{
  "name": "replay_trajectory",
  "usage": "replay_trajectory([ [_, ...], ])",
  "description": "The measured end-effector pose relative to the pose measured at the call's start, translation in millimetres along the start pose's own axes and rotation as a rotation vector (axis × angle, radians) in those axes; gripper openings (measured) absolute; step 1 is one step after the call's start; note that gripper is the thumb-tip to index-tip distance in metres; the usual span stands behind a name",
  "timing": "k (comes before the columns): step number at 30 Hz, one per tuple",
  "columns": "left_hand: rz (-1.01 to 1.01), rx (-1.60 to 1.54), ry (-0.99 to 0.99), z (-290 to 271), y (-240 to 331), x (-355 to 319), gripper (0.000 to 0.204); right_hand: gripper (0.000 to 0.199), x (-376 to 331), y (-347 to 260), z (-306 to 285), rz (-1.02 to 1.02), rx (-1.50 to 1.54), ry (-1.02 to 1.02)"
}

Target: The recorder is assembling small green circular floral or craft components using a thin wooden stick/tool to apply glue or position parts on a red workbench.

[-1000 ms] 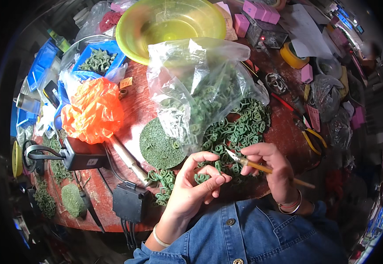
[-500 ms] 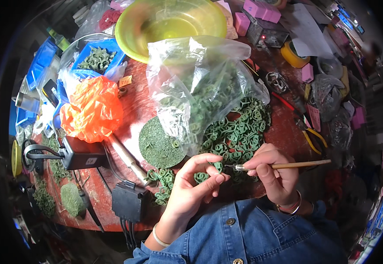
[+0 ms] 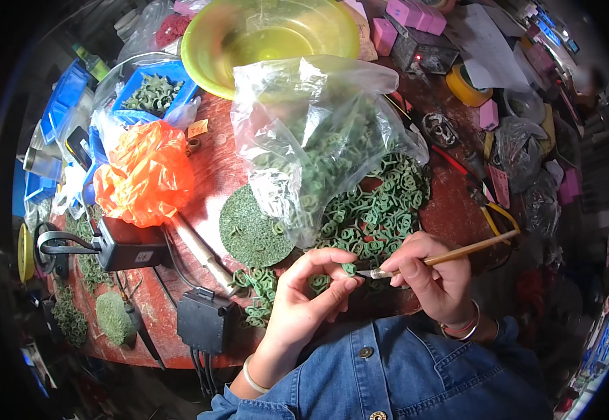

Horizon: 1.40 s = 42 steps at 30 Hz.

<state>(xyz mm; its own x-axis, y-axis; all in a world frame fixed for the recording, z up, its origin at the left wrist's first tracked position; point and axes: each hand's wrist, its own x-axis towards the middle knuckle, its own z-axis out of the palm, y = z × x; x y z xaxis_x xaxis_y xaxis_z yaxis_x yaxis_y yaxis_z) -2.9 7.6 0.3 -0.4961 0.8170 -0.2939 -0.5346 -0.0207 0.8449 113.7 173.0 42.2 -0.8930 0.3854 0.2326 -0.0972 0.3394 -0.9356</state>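
My left hand (image 3: 313, 288) pinches a small green curled piece (image 3: 349, 269) between thumb and forefinger. My right hand (image 3: 436, 280) is closed around a slim wooden-handled tool (image 3: 473, 248) like a fine knife. Its thin metal tip meets the green piece or lies just beside it; I cannot tell which. Behind both hands spreads a heap of similar green curled pieces (image 3: 374, 210), partly covered by a clear plastic bag (image 3: 318, 91) that holds more of them. A smaller cluster (image 3: 257, 287) lies left of my left hand.
A round green speckled pad (image 3: 252, 231) lies on the red table (image 3: 210, 119). Around it are an orange plastic bag (image 3: 147, 175), a yellow basin (image 3: 199, 59), a blue tray (image 3: 185, 75) and a black box (image 3: 203, 320) with cables. Yellow-handled pliers (image 3: 490, 220) lie at right.
The tool has tilted, its handle end rising toward the far side, and its tip has shifted slightly nearer me. My right hand has turned a little; my left hand barely moved.
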Motion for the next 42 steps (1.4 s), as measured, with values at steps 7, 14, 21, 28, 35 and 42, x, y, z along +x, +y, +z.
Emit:
replay_trajectory([
  [7,-0.055,-0.269,-0.035,5.3,2.9,3.2,0.024,0.028,14.6,14.1,-3.2,0.239,0.371,0.248],
  [14,-0.133,-0.361,-0.132,-3.4,-4.5,12.1,0.016,0.032,33.7,50.1,-12.0,-0.134,-0.725,0.099],
  [21,-0.136,-0.300,-0.049,1.8,0.8,14.7,0.019,0.022,25.4,44.1,-5.2,-0.131,-0.601,0.118],
  [28,-0.051,-0.241,0.031,2.3,-0.3,13.4,0.021,0.027,22.5,21.9,-0.2,-0.184,-0.297,0.053],
  [35,-0.034,-0.242,0.036,1.4,0.1,11.5,0.019,0.027,15.1,13.6,1.8,-0.191,-0.283,-0.008],
  [42,-0.020,-0.133,0.086,2.8,-2.9,11.1,0.009,0.026,11.6,14.4,1.2,-0.114,-0.229,-0.014],
])
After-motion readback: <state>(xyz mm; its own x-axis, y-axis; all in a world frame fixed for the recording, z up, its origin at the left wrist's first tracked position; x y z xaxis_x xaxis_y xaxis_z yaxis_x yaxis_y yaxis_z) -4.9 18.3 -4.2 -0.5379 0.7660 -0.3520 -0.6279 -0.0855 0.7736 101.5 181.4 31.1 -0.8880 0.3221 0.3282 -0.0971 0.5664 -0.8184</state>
